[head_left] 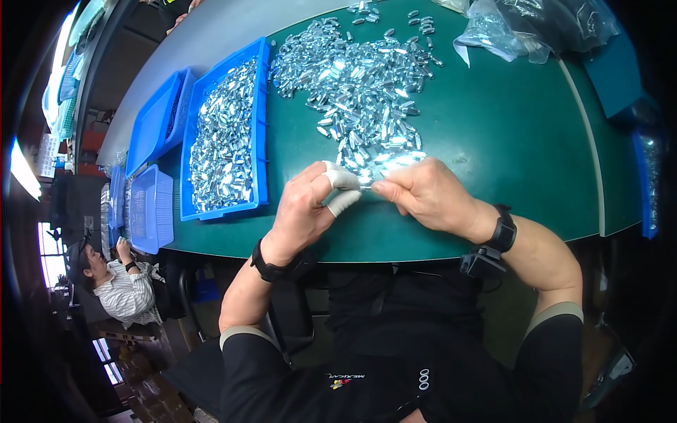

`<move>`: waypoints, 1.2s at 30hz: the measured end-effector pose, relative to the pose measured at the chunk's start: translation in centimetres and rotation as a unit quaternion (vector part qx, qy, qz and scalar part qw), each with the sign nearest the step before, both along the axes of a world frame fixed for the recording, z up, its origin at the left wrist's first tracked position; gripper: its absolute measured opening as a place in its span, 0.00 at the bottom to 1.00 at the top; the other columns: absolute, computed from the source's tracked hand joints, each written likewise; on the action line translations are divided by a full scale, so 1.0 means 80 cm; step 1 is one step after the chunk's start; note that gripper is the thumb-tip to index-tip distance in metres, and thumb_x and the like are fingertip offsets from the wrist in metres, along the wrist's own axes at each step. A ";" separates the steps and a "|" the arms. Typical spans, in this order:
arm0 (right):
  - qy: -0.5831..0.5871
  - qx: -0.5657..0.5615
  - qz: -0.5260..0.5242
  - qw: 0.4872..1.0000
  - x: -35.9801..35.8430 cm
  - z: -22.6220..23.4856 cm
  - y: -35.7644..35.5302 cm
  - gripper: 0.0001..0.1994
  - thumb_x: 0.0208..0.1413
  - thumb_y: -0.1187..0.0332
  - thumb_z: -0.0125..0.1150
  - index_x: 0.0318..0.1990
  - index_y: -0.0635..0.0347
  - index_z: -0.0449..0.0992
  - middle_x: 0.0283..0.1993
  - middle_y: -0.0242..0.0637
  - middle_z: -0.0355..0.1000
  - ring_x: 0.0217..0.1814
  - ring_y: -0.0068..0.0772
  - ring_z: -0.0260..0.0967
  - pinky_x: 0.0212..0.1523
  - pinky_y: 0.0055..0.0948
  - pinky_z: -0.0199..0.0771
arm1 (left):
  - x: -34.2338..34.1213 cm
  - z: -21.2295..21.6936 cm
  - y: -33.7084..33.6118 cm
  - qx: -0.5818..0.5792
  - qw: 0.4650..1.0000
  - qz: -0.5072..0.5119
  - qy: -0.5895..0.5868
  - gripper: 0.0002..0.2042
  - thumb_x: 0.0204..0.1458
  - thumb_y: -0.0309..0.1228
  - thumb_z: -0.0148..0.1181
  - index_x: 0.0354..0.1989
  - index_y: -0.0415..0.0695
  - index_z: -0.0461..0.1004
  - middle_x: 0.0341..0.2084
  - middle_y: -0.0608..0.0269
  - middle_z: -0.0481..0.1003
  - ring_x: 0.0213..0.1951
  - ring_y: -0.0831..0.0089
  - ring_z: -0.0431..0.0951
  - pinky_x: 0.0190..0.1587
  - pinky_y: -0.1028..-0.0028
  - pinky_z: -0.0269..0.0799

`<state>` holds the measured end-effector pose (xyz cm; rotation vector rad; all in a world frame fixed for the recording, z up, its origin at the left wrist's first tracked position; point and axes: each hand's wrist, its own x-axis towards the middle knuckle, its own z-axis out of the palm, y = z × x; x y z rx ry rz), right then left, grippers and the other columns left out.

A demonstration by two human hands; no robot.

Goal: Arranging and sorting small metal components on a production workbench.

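Both hands meet over the near part of the green table, at the near end of a loose pile of small shiny metal pieces (352,63). White finger covers wrap the thumb and forefinger of my left hand (307,201), which pinches a small shiny metal piece (365,182). My right hand (430,194) is bare and closed, its thumb and forefinger pressed together by the same piece; whether it grips that piece or another is hidden. Each wrist wears a black band. To the left stands a blue tray (262,141) filled with similar pieces.
More blue bins (151,201) stand left of the tray. Clear plastic bags (504,32) lie at the far right, near a blue container (610,77). A raised pale strip (585,141) crosses the table's right side. Another person (123,282) sits at the left.
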<state>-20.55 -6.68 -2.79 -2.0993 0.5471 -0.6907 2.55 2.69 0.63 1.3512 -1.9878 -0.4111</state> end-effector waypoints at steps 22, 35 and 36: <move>-0.056 0.132 -0.020 0.990 -0.005 0.014 -0.008 0.19 0.73 0.63 0.58 0.28 0.63 0.77 0.20 0.33 0.73 0.21 0.25 0.69 0.25 0.30 0.66 | 0.049 0.013 -0.005 -0.042 0.973 0.116 -0.192 0.14 0.53 0.22 0.70 0.48 0.42 0.80 0.45 0.56 0.80 0.47 0.56 0.81 0.49 0.62 0.77; -0.047 0.074 -0.025 0.996 -0.003 0.007 -0.006 0.18 0.71 0.63 0.60 0.27 0.62 0.76 0.20 0.34 0.74 0.21 0.28 0.71 0.26 0.33 0.68 | 0.039 0.004 -0.013 0.043 0.975 0.030 -0.216 0.11 0.52 0.23 0.71 0.44 0.41 0.81 0.43 0.57 0.79 0.45 0.54 0.80 0.47 0.62 0.76; -0.047 0.073 -0.026 0.996 -0.002 0.005 -0.006 0.18 0.71 0.63 0.60 0.27 0.62 0.76 0.20 0.34 0.74 0.21 0.28 0.71 0.26 0.33 0.68 | 0.039 0.003 -0.012 0.042 0.975 0.029 -0.216 0.11 0.52 0.23 0.71 0.44 0.41 0.81 0.43 0.57 0.79 0.45 0.54 0.80 0.47 0.62 0.76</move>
